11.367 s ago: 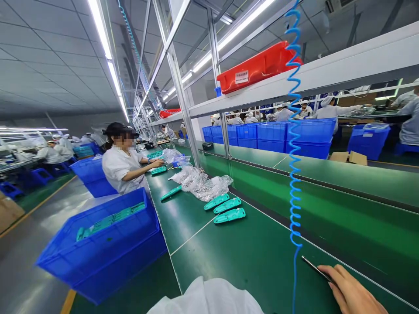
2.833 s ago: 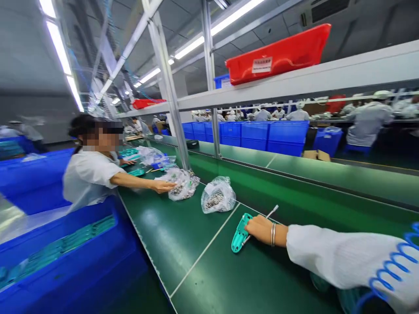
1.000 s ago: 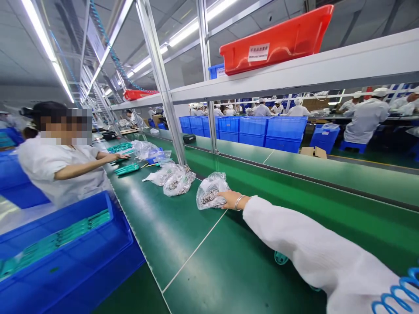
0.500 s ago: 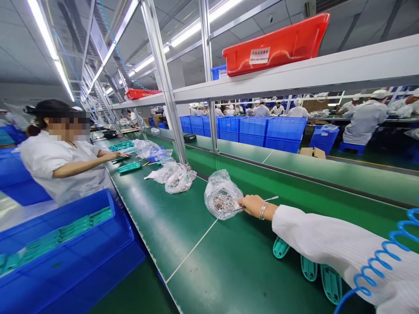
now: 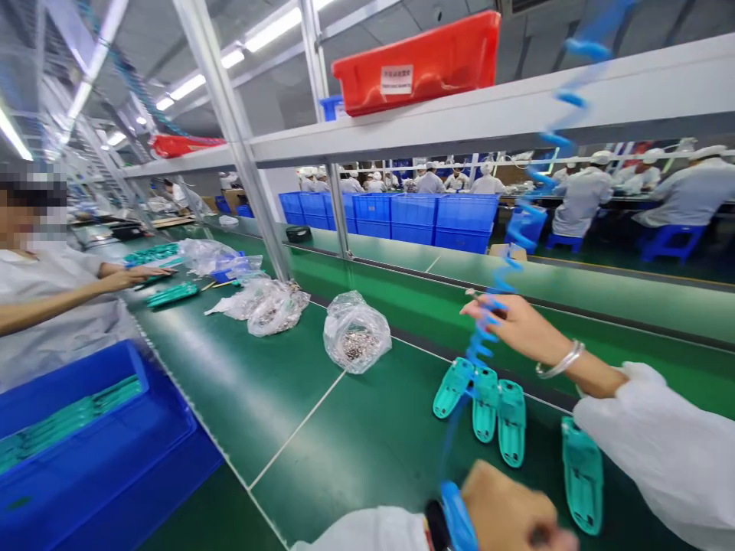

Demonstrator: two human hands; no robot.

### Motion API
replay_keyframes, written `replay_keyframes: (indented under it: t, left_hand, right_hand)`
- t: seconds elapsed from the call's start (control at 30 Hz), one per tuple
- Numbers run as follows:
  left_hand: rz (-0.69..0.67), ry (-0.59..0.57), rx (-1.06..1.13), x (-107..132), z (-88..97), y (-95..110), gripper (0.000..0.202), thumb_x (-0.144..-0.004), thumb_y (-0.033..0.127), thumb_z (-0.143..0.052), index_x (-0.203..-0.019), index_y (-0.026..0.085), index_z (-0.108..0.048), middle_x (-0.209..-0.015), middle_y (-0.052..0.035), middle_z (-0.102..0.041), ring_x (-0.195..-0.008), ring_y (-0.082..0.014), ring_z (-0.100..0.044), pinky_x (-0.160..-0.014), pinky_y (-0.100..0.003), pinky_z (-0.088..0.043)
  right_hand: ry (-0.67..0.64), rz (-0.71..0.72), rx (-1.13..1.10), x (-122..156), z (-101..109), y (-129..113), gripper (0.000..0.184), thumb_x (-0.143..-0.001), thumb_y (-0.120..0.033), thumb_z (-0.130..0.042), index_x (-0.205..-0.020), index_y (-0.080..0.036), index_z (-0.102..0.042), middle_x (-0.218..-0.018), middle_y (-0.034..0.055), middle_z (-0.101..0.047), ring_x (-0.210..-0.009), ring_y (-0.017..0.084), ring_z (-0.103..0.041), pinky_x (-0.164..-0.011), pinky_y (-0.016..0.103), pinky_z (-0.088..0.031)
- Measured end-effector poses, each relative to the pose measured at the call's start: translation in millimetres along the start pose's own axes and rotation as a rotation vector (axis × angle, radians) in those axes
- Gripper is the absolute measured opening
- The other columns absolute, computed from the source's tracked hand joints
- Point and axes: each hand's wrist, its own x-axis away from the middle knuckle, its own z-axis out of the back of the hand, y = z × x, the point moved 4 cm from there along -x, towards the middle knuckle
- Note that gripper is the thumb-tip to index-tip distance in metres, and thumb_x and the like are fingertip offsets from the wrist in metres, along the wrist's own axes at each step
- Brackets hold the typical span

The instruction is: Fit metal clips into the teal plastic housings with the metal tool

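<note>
My right hand (image 5: pixel 511 325) is raised above the far side of the green bench, behind the blue coiled cord. Its fingers are closed, and the tip of a slender metal tool (image 5: pixel 472 293) shows at them. Below stand teal plastic shells (image 5: pixel 485 405) in a row, with another shell (image 5: pixel 583 474) apart to the right. Low in the view, my left hand (image 5: pixel 508 509) is smeared by motion, so its fingers are unclear. A blue band (image 5: pixel 458 516) circles that wrist. Left of the shells sits an open clear bag (image 5: pixel 357 337) of small metal parts.
A blue coiled cord (image 5: pixel 511 229) hangs across the view. More plastic bags (image 5: pixel 269 306) lie farther left, near a co-worker's hand (image 5: pixel 135 277). A blue bin (image 5: pixel 103 467) of teal parts stands at the left. Overhead, a red bin (image 5: pixel 419 65) rests on a shelf.
My right hand has left the bag and moved right, above the shells. My left hand has come into view at the bottom. The view has turned right, showing more shells.
</note>
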Motion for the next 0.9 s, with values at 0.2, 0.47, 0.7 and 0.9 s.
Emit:
replay_keyframes:
  t: [0.2,0.47,0.7,0.9]
  left_hand:
    - [0.518,0.291,-0.039,-38.1,90.7,-87.2,0.028,-0.085,0.032,-0.040,-0.064,0.016,-0.051,-0.058,0.0021,-0.052,-0.055,-0.0061,-0.042,-0.055,-0.021,-0.026]
    - [0.616,0.129,-0.148,-90.3,87.0,-152.6,0.023,-0.083,0.039,-0.051,-0.092,0.018,-0.053,-0.072,-0.0005,-0.056,-0.069,-0.0125,-0.052,-0.059,-0.021,-0.028]
    - [0.598,0.071,-0.237,-92.1,77.3,-158.5,0.024,-0.087,0.042,-0.043,-0.092,0.021,-0.053,-0.065,0.0000,-0.054,-0.064,-0.0137,-0.051,-0.056,-0.023,-0.021]
    - [0.527,0.037,-0.253,-87.0,77.9,-152.7,0.025,-0.091,0.034,-0.035,-0.095,0.022,-0.056,-0.063,0.0017,-0.052,-0.062,-0.0107,-0.051,-0.057,-0.022,-0.025]
  right_hand:
    - [0.230,-0.246,-0.403,83.1,51.3,36.1,0.056,-0.077,-0.066,-0.045,-0.081,-0.011,-0.057,-0.060,0.0025,-0.050,-0.051,0.005,-0.043,-0.046,0.016,-0.031]
    - [0.456,-0.368,-0.612,140.7,61.4,78.3,0.052,-0.074,-0.065,-0.052,-0.075,-0.012,-0.051,-0.054,0.0006,-0.047,-0.047,0.004,-0.040,-0.045,0.017,-0.033]
    - [0.493,-0.370,-0.859,150.2,50.0,84.1,0.047,-0.075,-0.060,-0.055,-0.071,-0.014,-0.047,-0.049,-0.0017,-0.043,-0.042,0.004,-0.036,-0.043,0.017,-0.031]
    - [0.407,-0.328,-0.911,139.5,33.4,82.2,0.045,-0.077,-0.057,-0.053,-0.071,-0.013,-0.047,-0.050,-0.0009,-0.045,-0.041,0.004,-0.036,-0.042,0.018,-0.032]
